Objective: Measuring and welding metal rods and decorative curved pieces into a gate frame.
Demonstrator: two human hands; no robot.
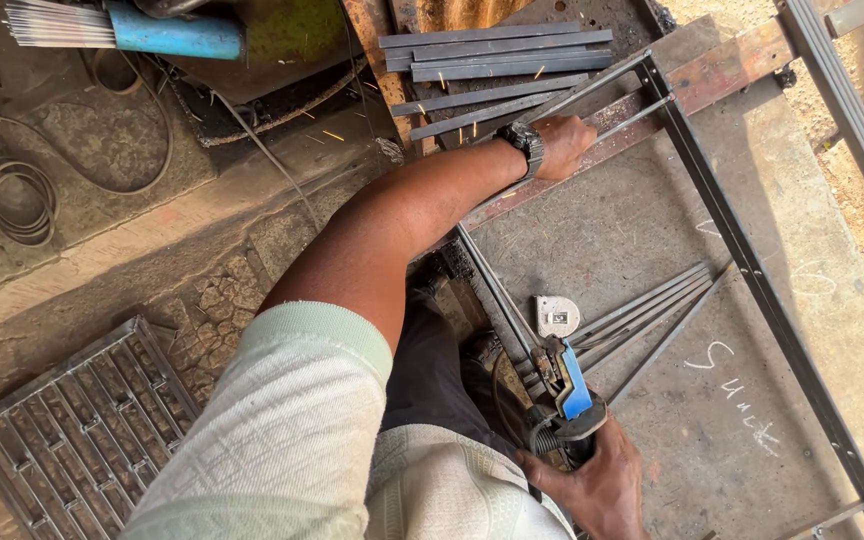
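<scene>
Left hand point(562, 145) at one o'clock, wearing a wristwatch point(523, 140), fingers curled tight around a thin steel rod point(612, 125) of the rectangular metal frame point(752, 270). Right hand point(597, 480) at five o'clock, fingers wrapped around the blue-handled electrode holder point(572, 395). Flat steel bars point(497, 50) stacked at twelve o'clock, loose rods point(642, 315) near centre

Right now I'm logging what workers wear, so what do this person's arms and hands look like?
Both hands are bare, no gloves. The left hand has a dark chunky wristwatch at the wrist, and that arm is bare up to a short pale, textured knit sleeve with a light green ribbed cuff. The right hand shows no watch or ring.
</scene>
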